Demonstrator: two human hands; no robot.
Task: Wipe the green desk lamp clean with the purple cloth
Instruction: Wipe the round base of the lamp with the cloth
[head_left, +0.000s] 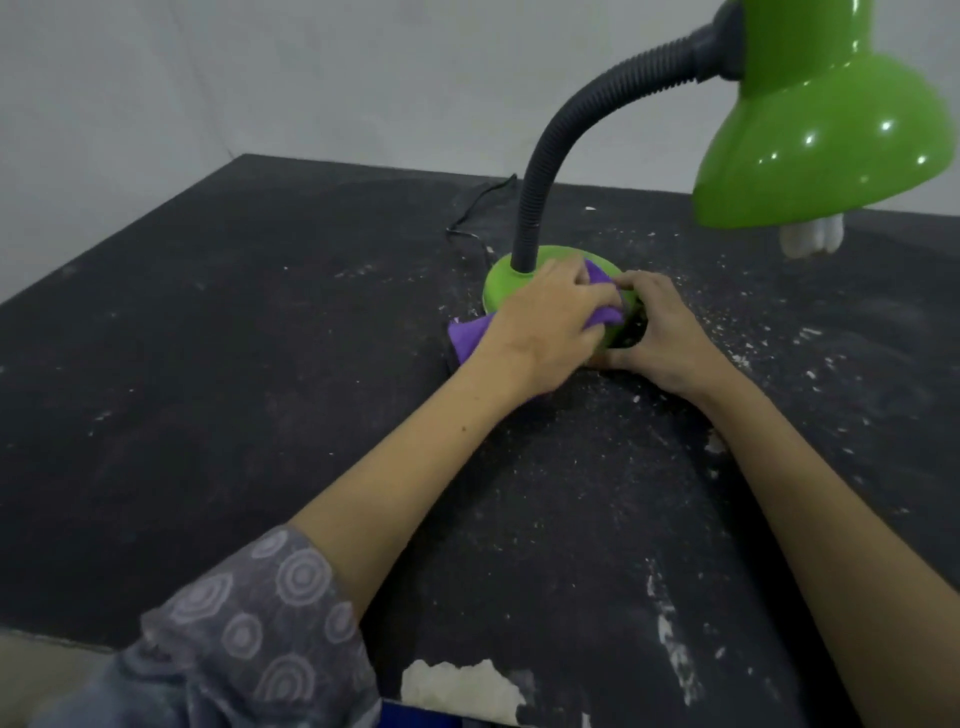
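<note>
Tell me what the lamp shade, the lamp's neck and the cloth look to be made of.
Shade: probably painted metal or hard plastic, glossy green, with sharp bright highlights; which of the two I cannot tell.
Neck: a dark grey ribbed flexible tube, matte; fine rings run along its bend.
Cloth: soft purple fabric, possibly microfibre; it bunches and folds under the left hand on the base.

**Off-task items in frame**

Black tabletop (208, 364) fills most of the frame; surface worn, with white flecks and crumbs (748, 358) scattered across the right half. White chipped patch (457, 686) at the bottom edge, centre. Blue object (431, 719) just below it, mostly cut off, can't identify. Plain grey-white wall (260, 78) across the upper left and top.
</note>
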